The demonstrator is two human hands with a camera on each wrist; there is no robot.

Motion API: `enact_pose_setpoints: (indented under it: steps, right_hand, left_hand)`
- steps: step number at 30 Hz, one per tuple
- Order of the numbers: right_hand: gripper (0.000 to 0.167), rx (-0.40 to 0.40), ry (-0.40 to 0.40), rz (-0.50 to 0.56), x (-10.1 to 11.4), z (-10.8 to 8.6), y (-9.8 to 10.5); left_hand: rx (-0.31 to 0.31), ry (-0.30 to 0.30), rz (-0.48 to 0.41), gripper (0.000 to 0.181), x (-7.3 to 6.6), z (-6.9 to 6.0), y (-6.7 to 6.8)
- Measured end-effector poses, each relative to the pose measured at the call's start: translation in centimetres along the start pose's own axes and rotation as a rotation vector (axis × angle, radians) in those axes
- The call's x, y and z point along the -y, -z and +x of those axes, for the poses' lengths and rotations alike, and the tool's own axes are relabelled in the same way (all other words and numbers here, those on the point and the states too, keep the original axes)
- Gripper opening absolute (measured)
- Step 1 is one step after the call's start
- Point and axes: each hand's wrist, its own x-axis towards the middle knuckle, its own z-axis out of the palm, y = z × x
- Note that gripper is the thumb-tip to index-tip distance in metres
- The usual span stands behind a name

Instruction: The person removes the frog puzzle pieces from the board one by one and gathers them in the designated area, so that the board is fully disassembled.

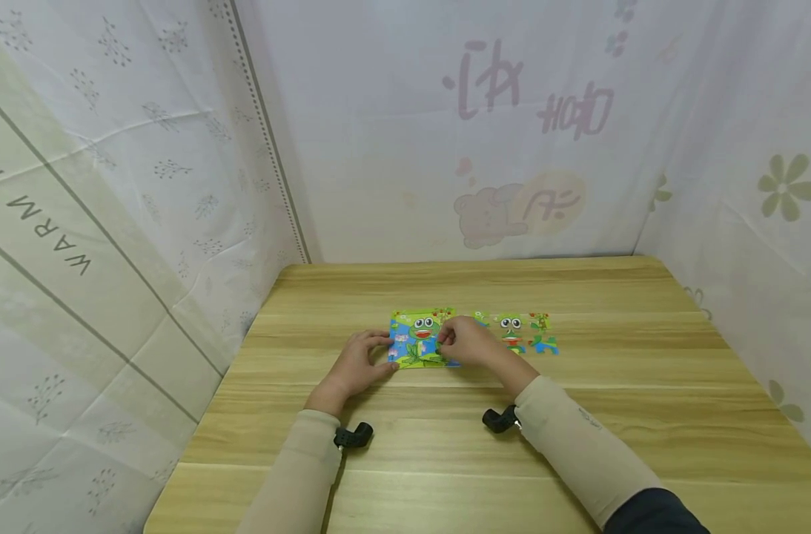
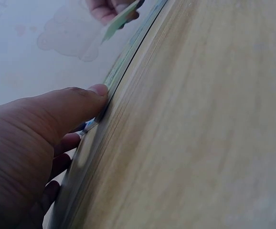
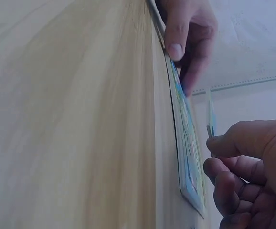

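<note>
A flat puzzle board (image 1: 415,350) with a green frog picture lies on the wooden table. My left hand (image 1: 360,363) rests at its left side, the thumb touching the near left edge and the other fingers reaching along the far left side. Over the board's right part is my right hand (image 1: 471,343). Between thumb and index finger it pinches a thin green puzzle piece (image 3: 211,114), held tilted just above the board and apart from it. In the left wrist view the same piece (image 2: 118,23) shows its pale green side. The right hand hides part of the board.
Several loose puzzle pieces lie right of the board, among them one with the frog's eyes (image 1: 510,323), one with a red mouth (image 1: 512,341) and a blue-green one (image 1: 544,345). The wooden table (image 1: 405,460) ends at patterned curtains (image 1: 379,148) behind and on both sides.
</note>
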Motion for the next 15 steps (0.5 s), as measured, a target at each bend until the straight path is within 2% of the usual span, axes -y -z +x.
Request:
enact_pose_setpoints:
  steps: [9, 15]
  right_hand:
    - [0.008, 0.026, -0.014, -0.083, -1.9, -2.3, 1.4]
    - [0.01, 0.063, -0.014, -0.054, -3.1, -3.8, 2.3]
  left_hand:
    - [-0.008, -0.011, -0.004, 0.051, 0.1, 0.1, 0.0]
    - [-0.01, -0.014, 0.003, 0.052, 0.1, 0.1, -0.1]
